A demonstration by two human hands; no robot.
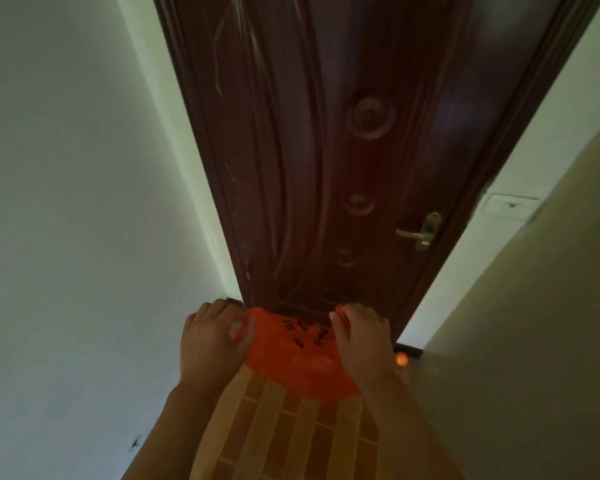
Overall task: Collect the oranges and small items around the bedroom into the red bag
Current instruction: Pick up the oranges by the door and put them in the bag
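A red plastic bag (291,358) with dark print hangs in front of me, held up between both hands. My left hand (215,341) grips its left top edge, with the thumb curled over the plastic. My right hand (361,337) pinches the right top edge. One orange (401,359) lies on the floor at the foot of the door frame, just right of my right wrist. What is inside the bag is hidden.
A dark brown wooden door (326,150) with a brass handle (420,232) stands shut straight ahead. White walls close in on the left and right. A wall switch (510,205) sits right of the frame. Orange-brown floor tiles (284,434) lie below the bag.
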